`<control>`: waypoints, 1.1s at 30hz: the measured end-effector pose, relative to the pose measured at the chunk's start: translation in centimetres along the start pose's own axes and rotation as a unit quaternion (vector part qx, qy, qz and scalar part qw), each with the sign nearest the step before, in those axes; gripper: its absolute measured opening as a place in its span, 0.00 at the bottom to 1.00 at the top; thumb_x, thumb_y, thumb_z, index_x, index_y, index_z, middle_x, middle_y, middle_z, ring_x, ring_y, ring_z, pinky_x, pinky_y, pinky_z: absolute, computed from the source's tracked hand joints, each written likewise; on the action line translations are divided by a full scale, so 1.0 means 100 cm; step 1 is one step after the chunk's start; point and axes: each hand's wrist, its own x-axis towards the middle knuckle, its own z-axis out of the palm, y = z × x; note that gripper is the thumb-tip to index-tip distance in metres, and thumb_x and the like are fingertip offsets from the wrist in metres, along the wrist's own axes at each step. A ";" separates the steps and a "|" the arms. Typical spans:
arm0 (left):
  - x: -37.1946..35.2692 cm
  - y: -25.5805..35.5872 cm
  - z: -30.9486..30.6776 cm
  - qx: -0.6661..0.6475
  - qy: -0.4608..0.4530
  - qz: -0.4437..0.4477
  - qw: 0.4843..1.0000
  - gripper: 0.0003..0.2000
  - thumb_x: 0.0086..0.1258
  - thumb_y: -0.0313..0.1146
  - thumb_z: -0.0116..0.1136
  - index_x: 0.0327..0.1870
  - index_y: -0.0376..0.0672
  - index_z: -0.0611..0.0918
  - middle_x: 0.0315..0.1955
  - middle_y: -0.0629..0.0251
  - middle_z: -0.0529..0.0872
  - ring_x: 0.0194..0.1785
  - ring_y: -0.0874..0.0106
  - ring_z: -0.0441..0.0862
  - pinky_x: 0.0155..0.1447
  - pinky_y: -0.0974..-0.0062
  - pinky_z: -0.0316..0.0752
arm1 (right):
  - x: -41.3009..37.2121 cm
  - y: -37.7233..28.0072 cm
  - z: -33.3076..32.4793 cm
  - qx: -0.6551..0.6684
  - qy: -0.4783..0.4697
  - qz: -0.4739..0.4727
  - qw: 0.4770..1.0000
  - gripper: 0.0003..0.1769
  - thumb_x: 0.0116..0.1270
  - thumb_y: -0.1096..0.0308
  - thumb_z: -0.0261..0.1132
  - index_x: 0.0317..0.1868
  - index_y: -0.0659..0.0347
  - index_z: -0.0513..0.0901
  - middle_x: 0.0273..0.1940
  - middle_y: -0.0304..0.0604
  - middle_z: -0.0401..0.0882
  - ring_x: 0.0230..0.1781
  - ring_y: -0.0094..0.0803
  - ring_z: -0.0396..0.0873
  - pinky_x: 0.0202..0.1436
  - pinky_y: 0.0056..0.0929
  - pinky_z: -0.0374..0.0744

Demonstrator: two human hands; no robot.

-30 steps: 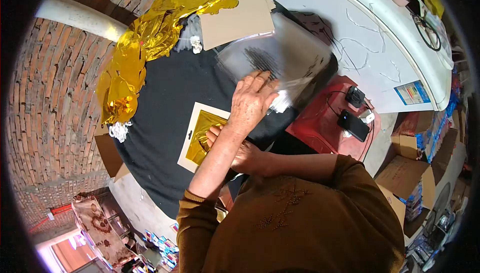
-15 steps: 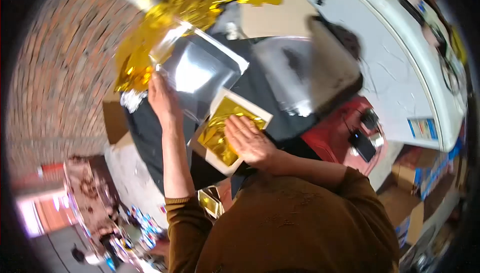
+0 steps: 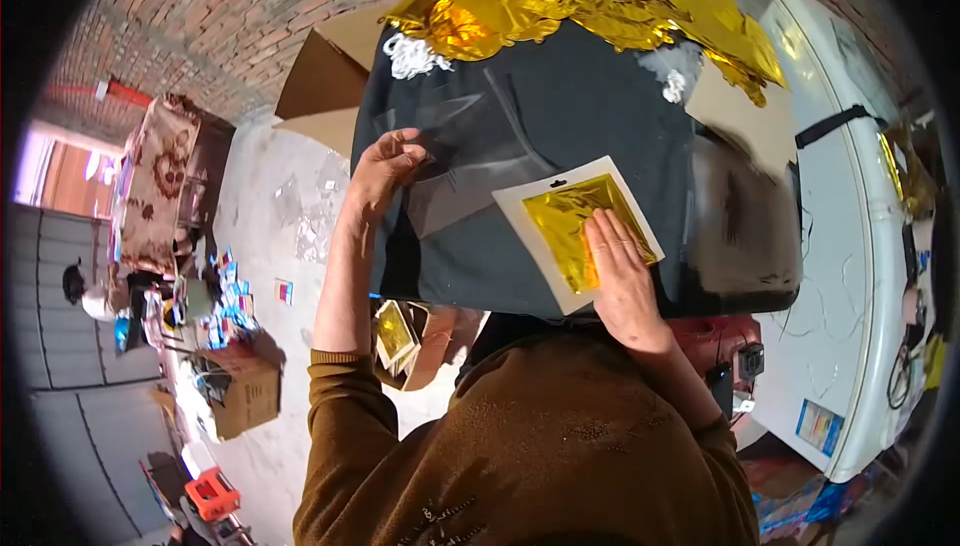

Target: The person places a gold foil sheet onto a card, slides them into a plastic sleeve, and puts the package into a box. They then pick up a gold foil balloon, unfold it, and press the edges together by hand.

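My right hand [image 3: 627, 286] lies flat, fingers stretched out, on a folded piece of gold foil [image 3: 560, 231]. That foil rests on a white card [image 3: 515, 208] with a hang hole at its top edge, near the front of the black-covered table [image 3: 470, 271]. To the left, my left hand [image 3: 388, 168] pinches the edge of a clear plastic bag [image 3: 470, 151] between thumb and fingers. The bag spreads over the black cloth, its far outline hard to make out.
Crumpled gold foil sheets [image 3: 560, 1] run along the table's far edge, with bunched white string [image 3: 412, 56] beside them. A cardboard box [image 3: 320, 81] stands behind left. Below the front edge, another box [image 3: 430, 346] holds gold-foiled cards. A white freezer [image 3: 830, 316] flanks the right.
The head view has turned, so the table appears rotated. My left hand still holds the clear bag, which now lies lower and flatter. My right hand remains on the foil and card.
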 end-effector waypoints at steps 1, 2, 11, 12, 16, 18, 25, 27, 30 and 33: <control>0.003 -0.002 -0.013 0.003 -0.010 -0.010 1.000 0.21 0.75 0.21 0.60 0.68 0.36 0.75 0.42 0.66 0.89 0.38 0.79 0.79 0.42 0.80 0.71 | 0.000 -0.001 -0.007 0.030 0.003 0.002 1.000 0.36 0.66 0.82 0.60 0.77 0.72 0.67 0.78 0.62 0.64 0.82 0.56 0.60 0.86 0.48 0.57; 0.007 -0.005 -0.026 0.006 -0.020 -0.020 1.000 0.20 0.75 0.22 0.61 0.67 0.36 0.76 0.42 0.66 0.89 0.38 0.79 0.80 0.42 0.81 0.72 | 0.002 -0.004 -0.015 0.038 0.012 0.015 0.999 0.35 0.67 0.84 0.61 0.76 0.71 0.68 0.76 0.61 0.69 0.79 0.55 0.67 0.82 0.45 0.65; 0.019 -0.001 -0.021 0.105 -0.083 -0.060 0.989 0.14 0.74 0.31 0.69 0.58 0.43 0.85 0.38 0.74 0.88 0.41 0.81 0.83 0.45 0.83 0.74 | -0.021 0.019 -0.045 0.276 0.124 0.204 0.931 0.18 0.84 0.66 0.56 0.63 0.71 0.79 0.46 0.47 0.85 0.46 0.31 0.83 0.50 0.32 0.80; 0.017 0.003 -0.007 0.088 -0.064 -0.045 0.993 0.12 0.76 0.33 0.68 0.57 0.43 0.85 0.37 0.75 0.87 0.39 0.81 0.81 0.43 0.84 0.73 | -0.027 0.020 -0.041 0.248 0.149 0.166 0.943 0.17 0.85 0.65 0.54 0.60 0.71 0.80 0.42 0.47 0.85 0.43 0.29 0.83 0.47 0.32 0.80; 0.032 0.015 0.004 0.108 -0.203 -0.064 0.971 0.11 0.77 0.31 0.65 0.56 0.43 0.83 0.35 0.75 0.84 0.39 0.81 0.79 0.46 0.81 0.75 | -0.014 -0.017 -0.063 0.386 0.091 0.199 0.896 0.19 0.86 0.63 0.53 0.64 0.68 0.79 0.42 0.39 0.83 0.39 0.26 0.80 0.45 0.30 0.79; 0.028 0.024 0.022 0.045 -0.266 -0.051 0.962 0.12 0.77 0.29 0.64 0.58 0.42 0.82 0.36 0.74 0.84 0.40 0.81 0.80 0.47 0.81 0.75 | -0.011 -0.026 -0.073 0.440 0.054 0.235 0.865 0.20 0.86 0.61 0.54 0.65 0.68 0.79 0.40 0.34 0.80 0.37 0.22 0.75 0.43 0.27 0.76; 0.052 0.029 0.052 0.185 -0.349 -0.045 0.918 0.20 0.74 0.19 0.61 0.66 0.39 0.76 0.35 0.69 0.85 0.36 0.79 0.81 0.41 0.80 0.77 | -0.012 -0.040 -0.091 0.414 0.004 0.229 0.881 0.22 0.84 0.65 0.56 0.72 0.67 0.75 0.49 0.44 0.84 0.49 0.25 0.79 0.54 0.28 0.77; 0.058 0.030 0.056 0.244 -0.338 -0.058 0.907 0.22 0.72 0.21 0.65 0.65 0.40 0.76 0.33 0.68 0.84 0.33 0.80 0.80 0.37 0.81 0.76 | -0.009 -0.045 -0.089 0.417 0.006 0.204 0.886 0.23 0.83 0.69 0.57 0.73 0.67 0.74 0.58 0.50 0.85 0.57 0.29 0.81 0.61 0.30 0.77; 0.064 0.027 0.067 0.290 -0.308 -0.070 0.903 0.23 0.68 0.26 0.71 0.62 0.38 0.76 0.31 0.67 0.83 0.31 0.79 0.80 0.37 0.79 0.77 | -0.009 -0.048 -0.085 0.421 -0.009 0.188 0.888 0.24 0.81 0.74 0.59 0.74 0.65 0.73 0.66 0.54 0.82 0.66 0.35 0.80 0.68 0.32 0.76; 0.072 0.007 0.075 0.400 -0.209 0.120 0.884 0.25 0.68 0.29 0.73 0.64 0.38 0.75 0.29 0.67 0.83 0.32 0.76 0.81 0.38 0.76 0.78 | -0.011 -0.048 -0.081 0.428 -0.012 0.162 0.889 0.25 0.79 0.75 0.61 0.75 0.64 0.73 0.67 0.54 0.82 0.68 0.37 0.79 0.70 0.33 0.76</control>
